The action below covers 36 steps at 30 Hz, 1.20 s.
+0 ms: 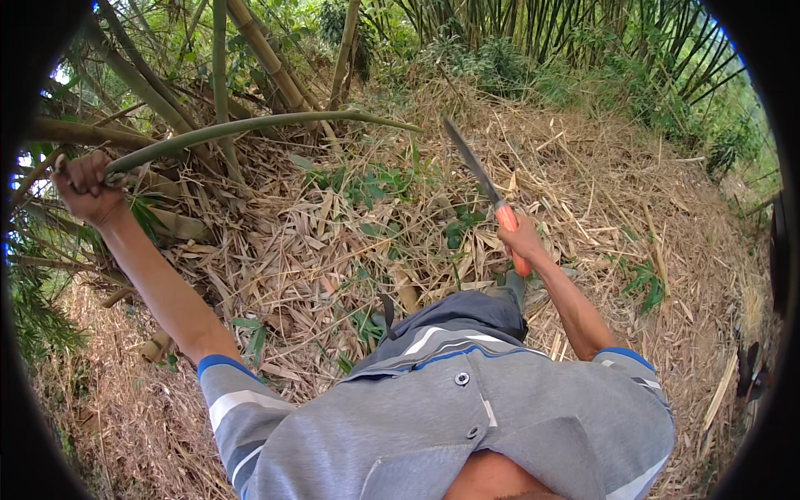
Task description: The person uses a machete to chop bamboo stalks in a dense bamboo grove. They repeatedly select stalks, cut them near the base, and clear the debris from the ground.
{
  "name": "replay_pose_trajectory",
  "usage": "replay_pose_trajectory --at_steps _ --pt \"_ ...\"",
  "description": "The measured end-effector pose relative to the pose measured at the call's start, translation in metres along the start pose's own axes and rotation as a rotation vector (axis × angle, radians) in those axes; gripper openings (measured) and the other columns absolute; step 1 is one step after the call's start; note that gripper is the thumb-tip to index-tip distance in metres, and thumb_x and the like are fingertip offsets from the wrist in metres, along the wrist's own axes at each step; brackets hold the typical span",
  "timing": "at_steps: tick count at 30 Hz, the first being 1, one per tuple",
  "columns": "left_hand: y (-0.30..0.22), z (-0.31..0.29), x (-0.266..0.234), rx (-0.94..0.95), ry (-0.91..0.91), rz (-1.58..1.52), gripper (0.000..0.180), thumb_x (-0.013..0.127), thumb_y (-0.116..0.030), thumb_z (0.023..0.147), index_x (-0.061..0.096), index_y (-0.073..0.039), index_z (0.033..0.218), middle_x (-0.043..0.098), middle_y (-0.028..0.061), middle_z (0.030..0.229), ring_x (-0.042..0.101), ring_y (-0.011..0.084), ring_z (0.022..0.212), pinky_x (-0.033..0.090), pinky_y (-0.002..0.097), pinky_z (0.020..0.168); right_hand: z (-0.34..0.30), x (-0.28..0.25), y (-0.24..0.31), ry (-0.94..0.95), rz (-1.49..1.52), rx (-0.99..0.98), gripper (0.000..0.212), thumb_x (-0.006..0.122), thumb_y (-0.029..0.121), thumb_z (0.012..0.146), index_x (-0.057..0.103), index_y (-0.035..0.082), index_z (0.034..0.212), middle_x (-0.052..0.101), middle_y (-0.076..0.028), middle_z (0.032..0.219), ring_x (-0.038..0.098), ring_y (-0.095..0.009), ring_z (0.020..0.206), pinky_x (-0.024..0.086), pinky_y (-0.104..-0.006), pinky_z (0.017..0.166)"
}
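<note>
Out to the far left, my left hand [87, 187] is closed in a fist at the thick end of a long green bamboo stem [250, 125]. The stem curves right and tapers to a point near the middle of the view; exactly how the fingers wrap it is partly hidden. My right hand [525, 239], in front of me to the right, grips the orange handle of a machete [477, 162]. Its dark blade slants up and left, the tip near the stem's thin end but apparently apart from it.
Standing bamboo culms [271, 54] and leaning ones crowd the left and upper left. Dry leaf litter [317, 250] covers the ground, with small green plants [367, 183] in it. Cut bamboo stubs [179, 225] stick out low at left. A denser bamboo clump [533, 25] rises at the back.
</note>
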<state>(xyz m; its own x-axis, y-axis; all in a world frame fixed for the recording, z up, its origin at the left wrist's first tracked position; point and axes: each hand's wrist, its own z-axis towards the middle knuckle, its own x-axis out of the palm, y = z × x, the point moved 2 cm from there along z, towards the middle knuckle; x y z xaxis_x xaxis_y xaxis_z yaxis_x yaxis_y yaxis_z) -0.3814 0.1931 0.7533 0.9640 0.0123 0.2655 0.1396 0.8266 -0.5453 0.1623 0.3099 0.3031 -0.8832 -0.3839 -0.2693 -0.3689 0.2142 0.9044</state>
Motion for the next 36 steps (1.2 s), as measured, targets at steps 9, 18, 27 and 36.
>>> replay_pose_trajectory --at_steps 9,18,27,36 --pt "0.120 -0.031 0.002 -0.220 0.078 -0.452 0.039 0.034 -0.036 0.096 0.053 -0.003 0.106 0.027 -0.0043 0.051 0.024 0.0081 0.044 0.029 0.0239 0.048 -0.001 -0.007 0.173 -0.104 -0.102 -0.678 0.053 0.067 0.043 0.076 0.056 0.006 0.112 0.061 -0.009 0.088 0.058 -0.020 0.081 0.046 -0.0338 0.073" --pt "0.222 -0.133 0.034 -0.506 -0.140 -0.725 0.051 0.035 -0.047 0.093 0.053 -0.001 0.107 0.046 0.0043 0.063 0.044 0.0137 0.053 0.038 0.0274 0.055 -0.042 0.009 0.075 -0.037 -0.253 -0.314 0.065 0.060 0.060 0.073 0.054 0.008 0.112 0.061 -0.013 0.083 0.060 -0.030 0.079 0.046 -0.0403 0.069" --pt "0.333 -0.381 0.170 -1.367 -0.348 -0.209 0.055 0.038 -0.053 0.090 0.042 -0.004 0.116 0.036 0.0227 0.130 0.029 0.0320 0.129 0.030 0.0438 0.105 -0.091 -0.049 0.002 -0.737 -0.327 -0.297 0.042 0.066 0.045 0.074 0.056 0.008 0.092 0.059 -0.011 0.070 0.058 -0.031 0.067 0.044 -0.0405 0.065" --pt "0.431 -0.372 0.313 -1.481 -0.392 -0.442 0.040 0.037 -0.044 0.094 0.048 -0.006 0.093 0.055 0.0145 0.095 0.053 0.0291 0.096 0.037 0.0459 0.098 -0.088 -0.083 -0.071 -0.848 -0.317 -0.266 0.041 0.069 0.038 0.072 0.058 0.008 0.098 0.061 -0.009 0.075 0.059 -0.029 0.072 0.045 -0.0382 0.070"
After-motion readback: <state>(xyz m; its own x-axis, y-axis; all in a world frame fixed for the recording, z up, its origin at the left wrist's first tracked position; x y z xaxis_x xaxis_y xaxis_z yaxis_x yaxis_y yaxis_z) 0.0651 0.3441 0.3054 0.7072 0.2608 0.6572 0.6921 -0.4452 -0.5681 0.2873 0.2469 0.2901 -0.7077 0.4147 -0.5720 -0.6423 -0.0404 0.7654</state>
